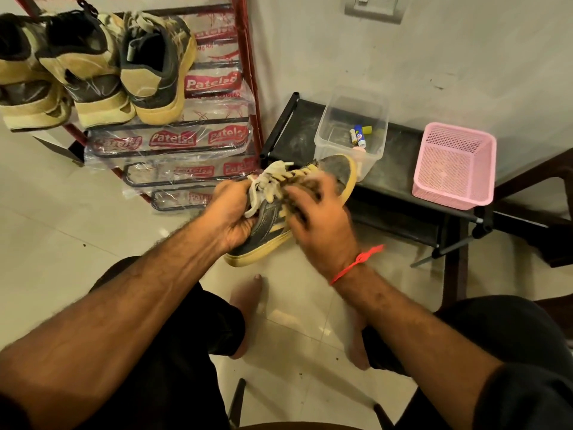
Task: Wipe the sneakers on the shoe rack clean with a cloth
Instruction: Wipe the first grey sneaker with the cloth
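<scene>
Pale floor tiles run under your knees, and just above them your left hand grips the grey, yellow-soled sneaker at its laced side. Your right hand is blurred on the sneaker's upper, fingers curled over something brownish; whether that is the cloth you cannot tell. Left of the sneaker stands the red shoe rack with three more sneakers on top.

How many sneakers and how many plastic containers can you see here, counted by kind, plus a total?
Sneakers on the red shoe rack: 3
Sneaker in the hands: 1, left hand holding it, right hand over its top
Clear plastic tub: 1
Pink basket: 1
Total: 6
</scene>
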